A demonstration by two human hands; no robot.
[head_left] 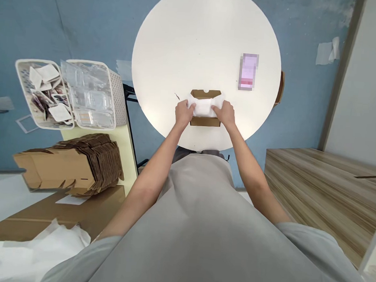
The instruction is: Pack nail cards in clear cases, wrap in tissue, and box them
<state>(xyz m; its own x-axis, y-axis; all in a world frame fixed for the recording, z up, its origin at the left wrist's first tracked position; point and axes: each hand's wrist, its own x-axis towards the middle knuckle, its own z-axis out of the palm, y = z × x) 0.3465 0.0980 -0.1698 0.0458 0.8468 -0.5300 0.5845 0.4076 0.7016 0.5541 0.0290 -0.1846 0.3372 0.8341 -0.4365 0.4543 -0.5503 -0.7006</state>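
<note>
Bundle (204, 108), white-wrapped, probably light, kinda soft; left hand (184, 113) + right hand (225, 114) pinching 1 end each, best hold imo, over cardboard box (205, 122).

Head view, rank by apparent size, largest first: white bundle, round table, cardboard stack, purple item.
1. Round table
2. Cardboard stack
3. White bundle and purple item: too alike to rank.
</note>
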